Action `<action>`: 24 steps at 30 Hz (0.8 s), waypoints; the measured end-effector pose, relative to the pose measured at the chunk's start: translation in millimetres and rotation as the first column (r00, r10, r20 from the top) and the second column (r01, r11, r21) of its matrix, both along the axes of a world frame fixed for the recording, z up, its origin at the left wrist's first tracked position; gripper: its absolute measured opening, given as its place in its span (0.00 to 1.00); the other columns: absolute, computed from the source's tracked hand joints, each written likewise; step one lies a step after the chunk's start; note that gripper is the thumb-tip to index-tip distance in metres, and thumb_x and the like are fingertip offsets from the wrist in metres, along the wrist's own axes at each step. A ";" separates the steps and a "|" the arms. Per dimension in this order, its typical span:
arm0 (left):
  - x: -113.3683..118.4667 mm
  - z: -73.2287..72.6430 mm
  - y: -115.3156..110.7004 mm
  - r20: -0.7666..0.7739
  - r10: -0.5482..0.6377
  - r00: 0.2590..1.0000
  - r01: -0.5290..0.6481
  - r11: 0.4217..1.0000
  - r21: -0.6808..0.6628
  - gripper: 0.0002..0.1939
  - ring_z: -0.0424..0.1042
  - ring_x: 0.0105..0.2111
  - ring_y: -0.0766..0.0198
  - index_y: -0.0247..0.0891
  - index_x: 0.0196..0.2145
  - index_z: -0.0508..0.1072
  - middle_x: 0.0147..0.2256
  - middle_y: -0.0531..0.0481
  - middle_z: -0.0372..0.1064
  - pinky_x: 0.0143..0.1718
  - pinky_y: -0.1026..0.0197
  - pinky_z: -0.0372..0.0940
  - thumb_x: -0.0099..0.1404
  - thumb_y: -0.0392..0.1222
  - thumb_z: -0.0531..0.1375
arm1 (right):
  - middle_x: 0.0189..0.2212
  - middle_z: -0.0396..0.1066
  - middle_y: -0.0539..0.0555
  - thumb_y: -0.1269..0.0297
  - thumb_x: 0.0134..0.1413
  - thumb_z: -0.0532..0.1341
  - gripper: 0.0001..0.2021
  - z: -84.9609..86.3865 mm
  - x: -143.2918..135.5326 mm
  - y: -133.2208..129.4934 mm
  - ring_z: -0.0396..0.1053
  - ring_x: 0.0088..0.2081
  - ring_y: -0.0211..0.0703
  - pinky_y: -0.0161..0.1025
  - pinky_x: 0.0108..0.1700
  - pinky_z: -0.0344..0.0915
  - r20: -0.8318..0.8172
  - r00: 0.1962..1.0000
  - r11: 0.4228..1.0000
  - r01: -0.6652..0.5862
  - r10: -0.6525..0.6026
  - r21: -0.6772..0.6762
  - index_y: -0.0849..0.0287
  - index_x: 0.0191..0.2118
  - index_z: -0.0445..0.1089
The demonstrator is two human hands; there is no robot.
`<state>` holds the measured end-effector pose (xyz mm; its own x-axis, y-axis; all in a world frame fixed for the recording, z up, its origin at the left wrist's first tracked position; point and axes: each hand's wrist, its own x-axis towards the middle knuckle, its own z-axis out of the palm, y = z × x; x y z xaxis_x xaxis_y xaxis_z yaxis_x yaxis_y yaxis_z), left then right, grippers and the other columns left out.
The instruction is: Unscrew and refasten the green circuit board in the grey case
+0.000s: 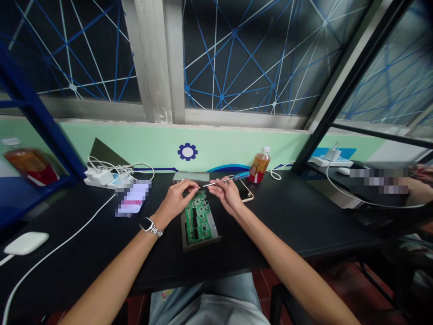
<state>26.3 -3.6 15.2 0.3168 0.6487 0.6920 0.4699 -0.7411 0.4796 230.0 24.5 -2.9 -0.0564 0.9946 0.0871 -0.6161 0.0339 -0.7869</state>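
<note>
My right hand (pixel 227 193) is closed round a screwdriver (pixel 241 176) with a blue handle, held nearly level with its metal shaft pointing left. At the tip of that shaft, the fingers of my left hand (pixel 181 196) are pinched together; whatever sits between them is too small to make out. Below both hands a green circuit board (pixel 200 221) lies in a grey metal tray (pixel 201 246) on the black table. A grey metal piece (pixel 191 176) rests just behind my hands. Partly hidden by my right hand is a phone or tablet (pixel 247 193).
A drink bottle (pixel 260 165) stands at the back right. To the left are a phone (pixel 133 198), a power strip (pixel 101 177) with cables and a white case (pixel 26 243). A long white cable (pixel 64 243) crosses the table's left side. Another person's hand shows at far right.
</note>
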 end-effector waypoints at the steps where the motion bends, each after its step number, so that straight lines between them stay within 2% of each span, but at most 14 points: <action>1: 0.7 1.2 -1.8 -0.013 0.003 1.000 -0.003 1.000 0.019 0.06 0.72 0.35 0.62 0.38 0.39 0.72 0.37 0.48 0.73 0.41 0.59 0.67 0.71 0.41 0.55 | 0.32 0.78 0.55 0.73 0.53 0.66 0.14 -0.1 0.0 0.0 0.80 0.30 0.44 0.36 0.33 0.78 0.008 1.000 1.000 -0.005 0.005 -0.008 0.56 0.36 0.58; 6: 7.5 1.7 -10.2 -0.091 0.045 0.995 -0.039 0.997 0.073 0.06 0.70 0.40 0.60 0.39 0.42 0.66 0.39 0.47 0.68 0.45 0.57 0.65 0.73 0.38 0.50 | 0.32 0.79 0.57 0.67 0.54 0.68 0.11 2.5 -2.4 -3.7 0.79 0.30 0.41 0.32 0.32 0.77 -0.009 0.999 0.998 -0.034 0.033 -0.052 0.60 0.35 0.63; 10: 13.1 -2.7 -10.1 -0.177 0.088 0.980 -0.070 0.992 0.107 0.07 0.68 0.40 0.59 0.39 0.43 0.63 0.40 0.45 0.64 0.44 0.56 0.64 0.74 0.36 0.46 | 0.31 0.79 0.58 0.66 0.54 0.68 0.10 3.4 -6.7 -7.0 0.79 0.30 0.40 0.31 0.32 0.77 -0.031 0.998 0.997 -0.060 0.059 -0.051 0.61 0.33 0.65; 13: 9.9 1.3 -8.2 -0.174 0.101 0.980 -0.080 0.989 0.122 0.08 0.67 0.40 0.58 0.39 0.44 0.62 0.40 0.44 0.63 0.43 0.56 0.64 0.74 0.37 0.44 | 0.32 0.79 0.59 0.66 0.54 0.68 0.10 2.0 -5.7 -4.6 0.79 0.30 0.40 0.31 0.33 0.77 -0.039 0.999 0.998 -0.040 0.038 -0.049 0.61 0.33 0.65; 16: -10.6 11.6 -5.8 -0.164 0.133 0.978 -0.122 0.990 0.073 0.09 0.69 0.40 0.58 0.39 0.44 0.64 0.42 0.44 0.65 0.44 0.56 0.64 0.74 0.39 0.46 | 0.32 0.79 0.59 0.66 0.54 0.68 0.11 2.3 1.6 0.9 0.79 0.32 0.42 0.32 0.34 0.77 -0.030 0.999 0.998 0.031 -0.033 -0.053 0.60 0.32 0.64; 19: -48.6 14.4 -0.8 -0.303 0.116 0.946 -0.141 0.988 -0.061 0.09 0.70 0.40 0.57 0.40 0.41 0.68 0.40 0.46 0.69 0.43 0.56 0.64 0.73 0.43 0.50 | 0.31 0.79 0.59 0.66 0.53 0.69 0.13 6.3 9.2 4.0 0.80 0.32 0.44 0.33 0.32 0.77 0.032 0.996 0.996 0.088 -0.087 -0.027 0.59 0.32 0.62; 22: -86.5 1.0 6.9 -0.435 0.101 0.895 -0.186 0.970 -0.158 0.10 0.71 0.36 0.57 0.40 0.39 0.71 0.37 0.47 0.70 0.41 0.56 0.63 0.70 0.44 0.52 | 0.30 0.79 0.59 0.64 0.50 0.70 0.15 10.2 9.1 1.8 0.79 0.29 0.46 0.35 0.28 0.77 0.105 0.990 0.995 0.091 -0.095 0.037 0.59 0.33 0.61; 24: -102.4 -12.6 12.1 -0.468 0.075 0.881 -0.186 0.963 -0.196 0.10 0.71 0.36 0.56 0.39 0.36 0.72 0.37 0.46 0.70 0.40 0.57 0.64 0.69 0.44 0.53 | 0.29 0.79 0.60 0.62 0.49 0.71 0.17 10.6 5.1 -1.2 0.79 0.28 0.47 0.36 0.27 0.76 0.145 0.986 0.994 0.074 -0.085 0.076 0.58 0.34 0.60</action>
<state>-76.1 8.5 2.6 0.4596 0.8282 0.3207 0.7607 -0.5535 0.3391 235.1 23.3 7.7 0.0053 0.9881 0.1536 -0.4861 0.1368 -0.8631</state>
